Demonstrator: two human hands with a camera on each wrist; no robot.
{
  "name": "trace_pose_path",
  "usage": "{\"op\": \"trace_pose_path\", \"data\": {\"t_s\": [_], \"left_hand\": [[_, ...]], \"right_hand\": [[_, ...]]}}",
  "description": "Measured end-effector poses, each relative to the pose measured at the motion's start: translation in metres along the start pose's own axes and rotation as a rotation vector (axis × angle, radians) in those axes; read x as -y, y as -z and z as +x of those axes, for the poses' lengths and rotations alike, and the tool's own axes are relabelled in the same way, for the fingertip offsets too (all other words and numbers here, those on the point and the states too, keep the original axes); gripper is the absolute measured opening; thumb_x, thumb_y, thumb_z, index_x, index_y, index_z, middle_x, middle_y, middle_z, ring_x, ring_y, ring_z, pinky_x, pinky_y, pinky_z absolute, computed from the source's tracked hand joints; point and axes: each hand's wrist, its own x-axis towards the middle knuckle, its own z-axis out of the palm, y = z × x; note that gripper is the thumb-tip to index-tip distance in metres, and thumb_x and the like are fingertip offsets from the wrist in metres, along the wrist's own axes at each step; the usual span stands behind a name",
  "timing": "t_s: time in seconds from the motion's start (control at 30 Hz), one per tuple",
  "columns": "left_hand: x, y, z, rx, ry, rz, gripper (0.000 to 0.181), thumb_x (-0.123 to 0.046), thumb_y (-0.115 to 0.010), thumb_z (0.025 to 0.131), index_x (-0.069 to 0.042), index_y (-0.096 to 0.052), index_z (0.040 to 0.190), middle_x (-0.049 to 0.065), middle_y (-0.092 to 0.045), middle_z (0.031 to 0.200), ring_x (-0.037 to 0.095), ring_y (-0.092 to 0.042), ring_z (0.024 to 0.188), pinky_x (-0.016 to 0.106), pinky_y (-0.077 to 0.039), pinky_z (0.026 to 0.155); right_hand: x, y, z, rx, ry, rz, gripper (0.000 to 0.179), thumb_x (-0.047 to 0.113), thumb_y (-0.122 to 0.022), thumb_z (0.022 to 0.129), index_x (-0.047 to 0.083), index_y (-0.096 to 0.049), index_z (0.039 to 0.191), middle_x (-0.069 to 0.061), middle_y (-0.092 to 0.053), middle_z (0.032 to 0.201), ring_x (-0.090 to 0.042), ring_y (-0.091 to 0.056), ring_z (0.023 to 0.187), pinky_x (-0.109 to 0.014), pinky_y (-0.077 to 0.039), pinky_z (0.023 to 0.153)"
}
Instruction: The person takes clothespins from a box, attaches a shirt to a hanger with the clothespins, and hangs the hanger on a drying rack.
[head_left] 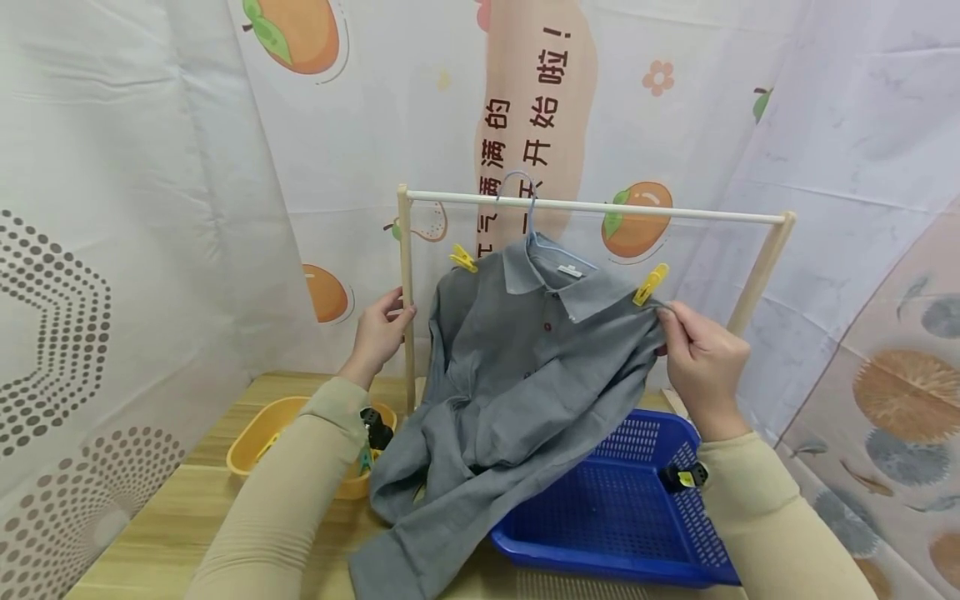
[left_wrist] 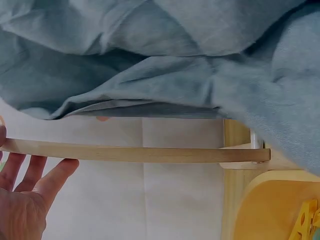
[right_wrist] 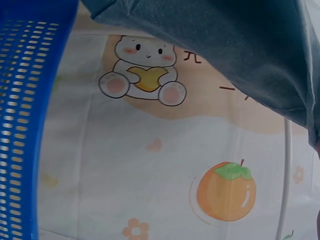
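A grey-blue button shirt [head_left: 525, 358] hangs from a light blue hanger [head_left: 532, 208] hooked over the rack's white rail [head_left: 465, 198]. Two yellow clothespins grip its shoulders, one clothespin [head_left: 464, 258] on the left and another clothespin [head_left: 651, 284] on the right. My left hand [head_left: 378, 335] holds the rack's left wooden post [head_left: 407, 333], thumb on one side and fingers on the other, as the left wrist view also shows. With thumb and fingers, my right hand [head_left: 707, 362] pinches the shirt's right shoulder just outside the clothespin. In the right wrist view that hand is nearly out of frame.
On the wooden table [head_left: 180, 500], a blue perforated basket [head_left: 600, 508] stands at the right, beneath the shirt. An orange-yellow tub [head_left: 247, 442] with clothespins sits at the left, partly behind my forearm. A printed curtain [head_left: 360, 125] hangs behind the rack.
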Motion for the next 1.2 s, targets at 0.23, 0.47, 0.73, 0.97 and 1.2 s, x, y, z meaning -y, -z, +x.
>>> {"op": "trace_pose_path", "data": {"t_s": [0.23, 0.47, 0.73, 0.97, 1.2], "left_hand": [[0.001, -0.001, 0.000, 0.001, 0.002, 0.004, 0.056, -0.021, -0.064, 0.103, -0.011, -0.046, 0.154, 0.020, -0.057, 0.139, 0.036, -0.058, 0.124, 0.052, -0.058, 0.084], [0.002, -0.001, 0.000, 0.007, 0.004, 0.010, 0.057, -0.022, -0.064, 0.103, -0.012, -0.044, 0.156, 0.020, -0.055, 0.141, 0.036, -0.056, 0.126, 0.054, -0.057, 0.087], [0.001, 0.004, 0.000, 0.016, 0.019, 0.026, 0.055, -0.025, -0.063, 0.103, -0.011, -0.046, 0.154, 0.016, -0.055, 0.143, 0.033, -0.058, 0.124, 0.049, -0.059, 0.084], [0.000, 0.005, -0.001, 0.022, 0.018, 0.021, 0.054, -0.024, -0.063, 0.103, -0.009, -0.048, 0.153, 0.017, -0.055, 0.141, 0.033, -0.060, 0.123, 0.051, -0.058, 0.085], [0.001, 0.007, -0.001, 0.028, 0.026, 0.023, 0.055, -0.027, -0.064, 0.103, -0.011, -0.047, 0.153, 0.016, -0.054, 0.143, 0.031, -0.060, 0.123, 0.047, -0.059, 0.082]], "right_hand": [[0.004, -0.007, 0.015, -0.027, 0.003, -0.009, 0.014, 0.011, -0.070, 0.095, 0.005, -0.079, 0.086, -0.005, -0.066, 0.059, -0.021, -0.059, 0.048, -0.011, -0.040, 0.060], [0.006, -0.015, 0.028, -0.030, -0.017, -0.009, 0.019, 0.012, -0.069, 0.097, 0.004, -0.078, 0.082, -0.005, -0.066, 0.058, -0.022, -0.059, 0.047, -0.010, -0.036, 0.056], [0.011, -0.023, 0.040, 0.023, -0.031, -0.069, 0.028, 0.020, -0.065, 0.101, 0.008, -0.073, 0.078, -0.002, -0.066, 0.059, -0.020, -0.060, 0.048, -0.016, -0.030, 0.049], [0.012, -0.041, 0.047, -0.024, -0.006, 0.015, 0.024, 0.016, -0.067, 0.099, 0.002, -0.074, 0.081, -0.007, -0.064, 0.058, -0.022, -0.056, 0.047, -0.013, -0.032, 0.055], [0.017, -0.052, 0.048, -0.041, 0.028, 0.000, 0.022, 0.016, -0.067, 0.099, 0.002, -0.075, 0.085, -0.007, -0.064, 0.059, -0.024, -0.057, 0.049, -0.023, -0.033, 0.053]]}}
